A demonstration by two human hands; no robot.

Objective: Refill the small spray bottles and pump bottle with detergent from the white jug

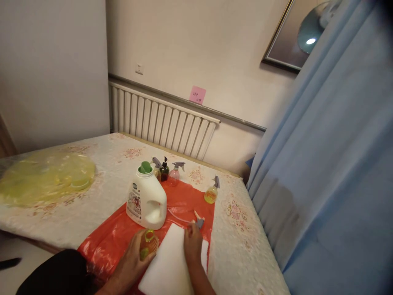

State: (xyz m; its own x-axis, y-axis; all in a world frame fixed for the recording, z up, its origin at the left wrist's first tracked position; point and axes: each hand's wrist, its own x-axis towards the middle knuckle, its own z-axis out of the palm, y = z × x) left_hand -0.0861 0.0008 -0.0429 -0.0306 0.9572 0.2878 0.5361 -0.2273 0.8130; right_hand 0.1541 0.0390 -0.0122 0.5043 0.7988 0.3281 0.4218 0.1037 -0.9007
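Note:
My left hand is wrapped round a clear yellow bottle; its open neck faces up and no top is on it. The fingers of my right hand are pinched at a grey trigger spray head, whose thin dip tube stretches out to the left. Beneath this hand lies a white foam-like slab. Just beyond the yellow bottle stands a large white jug with a handle and a label. A green funnel-like piece sits in the jug's mouth.
A red plastic sheet covers part of the flowered bedding. A small spray bottle stands at its right. Behind the jug are a pink spray bottle and a dark pump bottle. Yellow film lies left; a blue curtain hangs right.

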